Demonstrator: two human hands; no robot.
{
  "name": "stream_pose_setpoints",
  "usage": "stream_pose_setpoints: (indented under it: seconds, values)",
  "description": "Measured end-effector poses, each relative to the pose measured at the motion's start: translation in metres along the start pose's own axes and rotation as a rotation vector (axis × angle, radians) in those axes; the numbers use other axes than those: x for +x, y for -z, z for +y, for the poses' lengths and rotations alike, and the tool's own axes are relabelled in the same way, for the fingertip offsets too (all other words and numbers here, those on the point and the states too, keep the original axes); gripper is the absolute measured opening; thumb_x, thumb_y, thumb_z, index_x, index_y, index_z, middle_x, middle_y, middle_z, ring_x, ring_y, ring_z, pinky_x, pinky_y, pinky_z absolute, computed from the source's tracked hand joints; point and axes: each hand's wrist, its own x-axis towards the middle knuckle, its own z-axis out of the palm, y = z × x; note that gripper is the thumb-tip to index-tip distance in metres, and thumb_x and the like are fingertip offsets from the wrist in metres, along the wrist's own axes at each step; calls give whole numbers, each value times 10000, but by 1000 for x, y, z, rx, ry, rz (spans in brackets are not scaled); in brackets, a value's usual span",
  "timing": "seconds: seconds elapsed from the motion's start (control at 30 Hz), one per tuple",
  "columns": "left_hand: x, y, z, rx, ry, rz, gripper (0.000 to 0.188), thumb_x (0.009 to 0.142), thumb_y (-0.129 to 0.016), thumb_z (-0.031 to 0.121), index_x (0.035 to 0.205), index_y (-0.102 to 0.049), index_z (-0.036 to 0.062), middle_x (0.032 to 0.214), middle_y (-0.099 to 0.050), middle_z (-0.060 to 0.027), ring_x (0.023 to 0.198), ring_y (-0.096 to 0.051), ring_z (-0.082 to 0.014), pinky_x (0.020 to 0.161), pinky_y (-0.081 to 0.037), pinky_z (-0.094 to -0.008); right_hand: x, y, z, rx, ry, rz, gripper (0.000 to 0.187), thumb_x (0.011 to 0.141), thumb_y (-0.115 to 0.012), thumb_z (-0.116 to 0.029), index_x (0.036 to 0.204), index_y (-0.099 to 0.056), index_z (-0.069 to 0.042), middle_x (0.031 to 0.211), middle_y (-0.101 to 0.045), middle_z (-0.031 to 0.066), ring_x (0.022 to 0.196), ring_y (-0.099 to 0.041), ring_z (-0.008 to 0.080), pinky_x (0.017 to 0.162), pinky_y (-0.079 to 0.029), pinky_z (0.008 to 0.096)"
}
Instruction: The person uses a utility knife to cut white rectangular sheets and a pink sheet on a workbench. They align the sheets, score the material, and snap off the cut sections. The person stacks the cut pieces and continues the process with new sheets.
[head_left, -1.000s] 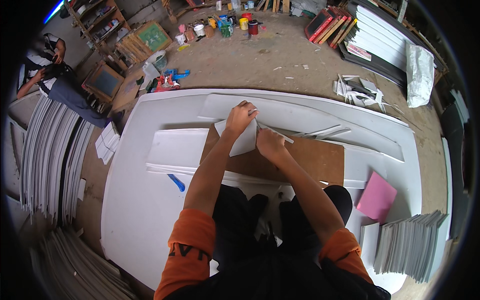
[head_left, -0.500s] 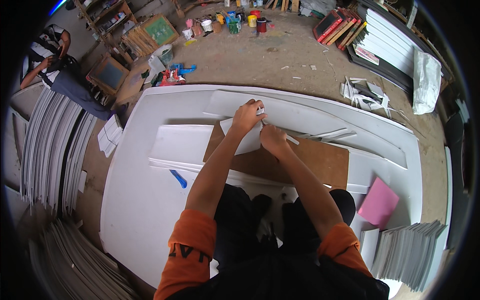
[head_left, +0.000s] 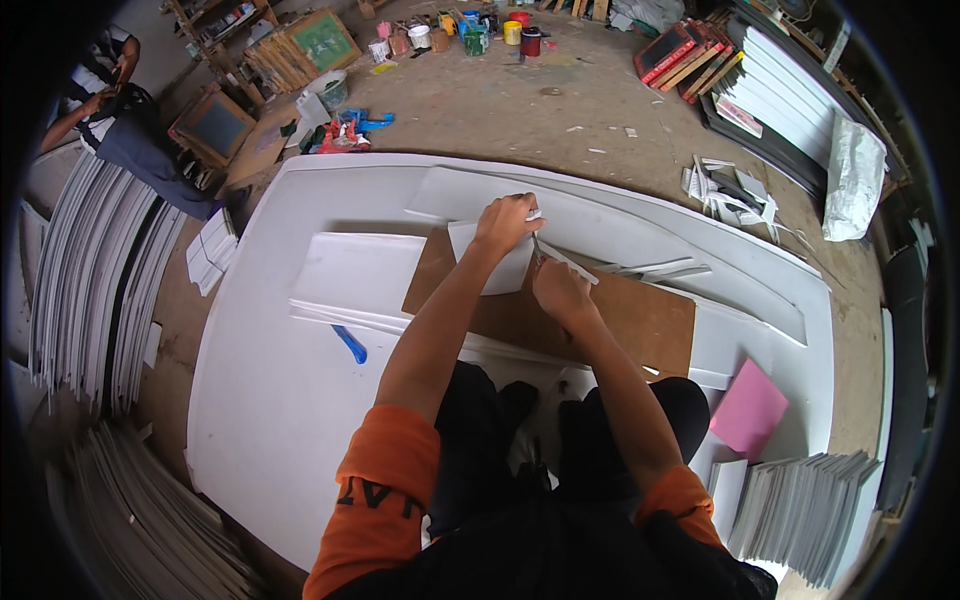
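Note:
My left hand (head_left: pixel 507 222) is closed at the upper edge of a small white board piece (head_left: pixel 508 272), its fingers bent over the corner. Just below and to the right, my right hand (head_left: pixel 562 290) is wrapped round a thin grey blade-like tool (head_left: pixel 537 246), whose tip points up toward the left fingers. The handle is hidden in the fist. A narrow white strip (head_left: pixel 572 264) slants out beside the right hand. Beneath both hands lies a brown board (head_left: pixel 630 325), resting on white sheets (head_left: pixel 360 265).
The white work surface (head_left: pixel 260 420) carries a blue-handled tool (head_left: pixel 350 343), loose offcut strips (head_left: pixel 660 268) and a pink sheet (head_left: pixel 750 408). Stacked grey-white panels (head_left: pixel 805 510) stand at right. Paint pots (head_left: pixel 475 42) line the floor beyond. Another person (head_left: pixel 130 130) is at far left.
The right hand has moved slightly down and right, away from the left hand, so more of the blade-like tool shows. The left hand still grips the board piece. The whole view has shifted a little.

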Motion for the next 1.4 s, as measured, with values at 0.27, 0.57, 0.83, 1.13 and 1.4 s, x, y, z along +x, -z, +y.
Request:
stream_pose_setpoints:
  seconds: [0.27, 0.57, 0.83, 1.13, 1.4]
  values:
    - [-7, 6, -4, -49, -62, -28, 288, 732, -628, 288, 801, -525, 29, 818, -593, -109, 733, -566, -309, 636, -441, -386, 24, -9, 0, 32, 76, -28, 296, 844, -402, -208, 921, -556, 33, 926, -598, 213, 895, -583, 354, 767, -447, 445]
    - [-2, 2, 1, 8, -3, 3, 318, 698, -648, 318, 834, -525, 58, 824, -596, -80, 757, -574, -289, 641, -452, -380, 40, -28, 4, -35, 125, 44, 301, 837, -423, -229, 932, -559, 22, 913, -604, 199, 890, -584, 358, 782, -444, 452]
    - [-1, -5, 12, 316, 60, -186, 382, 691, -636, 380, 920, -541, 88, 805, -617, -97, 766, -600, -287, 647, -477, -386, 30, -15, 6, -91, 88, -55, 281, 828, -433, -204, 947, -592, -5, 978, -591, 186, 943, -569, 333, 778, -453, 426]
    - [0, -9, 2, 273, 35, -152, 354, 691, -633, 352, 880, -557, 63, 781, -623, -108, 730, -603, -291, 641, -474, -386, 6, -8, 8, -65, 63, -50, 200, 774, -504, -120, 915, -602, -17, 982, -600, 149, 920, -591, 306, 732, -488, 385]
    - [-4, -4, 4, 249, 15, -144, 316, 695, -624, 329, 863, -557, 70, 793, -619, -100, 718, -597, -299, 633, -470, -396, 39, -31, 8, -167, 129, -72, 201, 777, -510, -109, 931, -578, 1, 942, -607, 169, 909, -599, 288, 717, -496, 367]
